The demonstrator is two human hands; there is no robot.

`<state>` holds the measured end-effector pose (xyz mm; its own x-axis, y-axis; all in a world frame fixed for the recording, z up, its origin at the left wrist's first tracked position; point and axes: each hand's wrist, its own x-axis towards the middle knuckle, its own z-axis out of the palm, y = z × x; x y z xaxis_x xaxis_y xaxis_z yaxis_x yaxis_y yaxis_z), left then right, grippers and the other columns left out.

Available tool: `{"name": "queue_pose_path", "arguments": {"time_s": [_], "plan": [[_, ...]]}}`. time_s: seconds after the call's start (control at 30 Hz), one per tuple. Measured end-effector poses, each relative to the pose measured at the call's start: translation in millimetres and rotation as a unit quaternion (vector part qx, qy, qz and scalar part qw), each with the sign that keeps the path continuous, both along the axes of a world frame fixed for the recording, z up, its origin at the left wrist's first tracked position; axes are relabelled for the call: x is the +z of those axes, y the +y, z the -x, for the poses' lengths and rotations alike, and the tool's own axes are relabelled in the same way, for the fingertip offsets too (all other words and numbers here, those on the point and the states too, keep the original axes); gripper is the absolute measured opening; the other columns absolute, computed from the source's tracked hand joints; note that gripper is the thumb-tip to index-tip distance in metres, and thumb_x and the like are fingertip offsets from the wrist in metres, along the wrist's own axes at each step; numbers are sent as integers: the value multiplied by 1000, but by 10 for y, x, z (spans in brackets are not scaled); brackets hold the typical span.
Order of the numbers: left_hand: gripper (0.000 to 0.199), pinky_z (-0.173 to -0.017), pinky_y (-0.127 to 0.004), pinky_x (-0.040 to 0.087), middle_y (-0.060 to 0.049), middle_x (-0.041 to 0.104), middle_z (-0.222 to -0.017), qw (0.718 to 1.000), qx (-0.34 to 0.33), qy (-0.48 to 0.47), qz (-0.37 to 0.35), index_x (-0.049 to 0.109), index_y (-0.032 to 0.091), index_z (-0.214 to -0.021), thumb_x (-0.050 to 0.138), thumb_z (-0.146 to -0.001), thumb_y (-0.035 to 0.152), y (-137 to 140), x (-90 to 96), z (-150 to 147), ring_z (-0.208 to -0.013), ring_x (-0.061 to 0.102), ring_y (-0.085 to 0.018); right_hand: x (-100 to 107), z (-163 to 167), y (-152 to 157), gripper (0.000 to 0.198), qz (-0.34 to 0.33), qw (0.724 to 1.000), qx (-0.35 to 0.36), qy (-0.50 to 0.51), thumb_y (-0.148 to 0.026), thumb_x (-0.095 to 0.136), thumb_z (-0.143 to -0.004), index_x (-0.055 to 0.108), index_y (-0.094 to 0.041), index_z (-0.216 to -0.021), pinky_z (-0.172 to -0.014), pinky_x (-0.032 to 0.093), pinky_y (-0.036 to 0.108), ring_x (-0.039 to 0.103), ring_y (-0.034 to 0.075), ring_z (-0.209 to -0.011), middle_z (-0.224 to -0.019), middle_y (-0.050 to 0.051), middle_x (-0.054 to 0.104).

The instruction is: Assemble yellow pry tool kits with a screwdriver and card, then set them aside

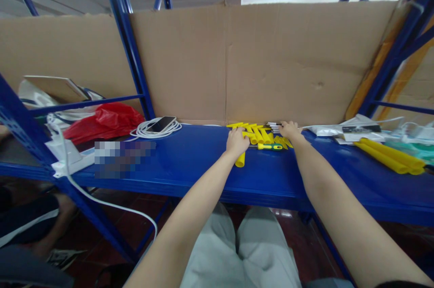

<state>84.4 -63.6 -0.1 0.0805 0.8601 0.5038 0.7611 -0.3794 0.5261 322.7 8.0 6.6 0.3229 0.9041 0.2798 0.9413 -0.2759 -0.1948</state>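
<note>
My left hand (236, 141) is closed over a yellow tube (240, 160) whose open end sticks out toward me below the palm. Close beside it lie several more yellow tubes (258, 136) and flat yellow pieces. A screwdriver (270, 146) with a yellow and green handle lies in front of them. My right hand (289, 129) reaches to the back of the pile, its fingers bent down by a few thin white-and-black sticks (273, 127). What its fingertips hold, if anything, is too small to make out.
A blue shelf (190, 157) carries everything, with a cardboard panel (179, 66) behind. On the left are a coiled white cable (144, 130), a phone (164, 124), a red bag (107, 120) and a power strip (79, 161). Long yellow tubes (389, 156) and plastic packets (352, 126) lie right.
</note>
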Motion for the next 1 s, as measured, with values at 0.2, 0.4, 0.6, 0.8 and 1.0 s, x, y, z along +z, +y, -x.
{"name": "queue_pose_path", "arguments": {"time_s": [0.2,0.4,0.6,0.8,1.0], "plan": [[36,-107,-35,38,-12,66,-118,1000,-3,1,5,65,15,-118,53,-84,15,-18,4,-7,-117,55,-26,31,20,-20,50,4,1000,-23,21,-38,29,-99,56,-15,-134,-107,30,56,35,36,-136,-144,22,42],[35,-108,-37,37,-13,65,-118,999,-11,-27,19,65,16,-116,56,-83,13,-44,22,-12,-118,54,-28,25,28,-14,51,-30,997,-38,61,-35,43,-94,49,-7,-136,-107,32,50,45,35,-130,-137,25,47],[36,-108,-36,37,-13,65,-119,1000,-8,-16,14,65,14,-118,55,-83,13,-51,30,-15,-117,55,-28,-13,-6,-14,40,-67,993,-36,92,-22,48,-89,55,-9,-125,-104,36,47,51,34,-124,-130,22,52],[36,-107,-34,39,-13,65,-120,1000,0,14,12,65,13,-119,54,-84,14,-84,47,-11,-117,56,-26,-12,-117,119,30,-248,944,-26,216,-17,55,-83,57,-10,-112,-102,38,41,51,30,-119,-124,20,52],[38,-107,-32,40,-11,66,-123,999,17,26,12,65,14,-121,52,-85,14,-109,66,-2,-118,57,-23,133,-90,246,33,-419,796,-65,431,-17,74,-68,50,-17,-90,-101,42,41,57,23,-107,-101,7,57]]}}
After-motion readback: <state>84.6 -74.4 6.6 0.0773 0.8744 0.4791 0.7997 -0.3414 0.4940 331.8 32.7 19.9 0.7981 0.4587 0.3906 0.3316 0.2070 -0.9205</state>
